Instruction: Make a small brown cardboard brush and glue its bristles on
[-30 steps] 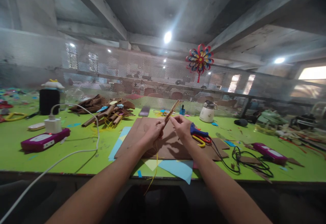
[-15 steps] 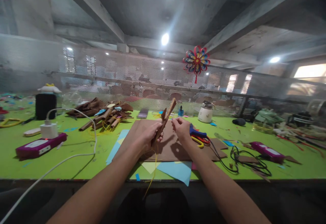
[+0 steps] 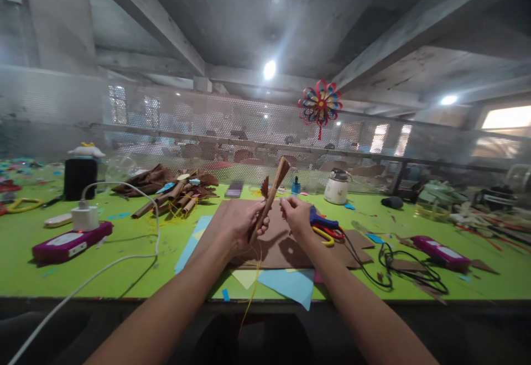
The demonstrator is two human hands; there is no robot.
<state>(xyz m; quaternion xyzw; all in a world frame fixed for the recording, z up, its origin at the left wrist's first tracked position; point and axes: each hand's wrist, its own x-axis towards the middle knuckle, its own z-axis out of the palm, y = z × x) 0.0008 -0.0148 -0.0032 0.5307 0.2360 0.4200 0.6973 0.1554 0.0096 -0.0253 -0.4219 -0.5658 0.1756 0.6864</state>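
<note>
My left hand [image 3: 239, 224] is closed round a brown rolled paper stick [image 3: 271, 192] that tilts up and to the right, with small brown flaps near its top. A yellow cord [image 3: 251, 282] hangs from the stick past the table's front edge. My right hand [image 3: 297, 214] pinches something thin just right of the stick; I cannot make out what. Both hands hover over a brown paper sheet [image 3: 286, 246] lying on the green table [image 3: 136, 243].
Blue and yellow paper pieces [image 3: 286, 283] lie at the front edge. A blue glue gun [image 3: 321, 221], scissors [image 3: 327, 234] and black cable [image 3: 404, 268] sit right. A pile of brown rolls [image 3: 170, 188], a charger with white cable [image 3: 85, 217] and purple device [image 3: 70, 241] sit left.
The stick has tilted more upright and its flapped top has come into view. My hands stay close together over the brown sheet.
</note>
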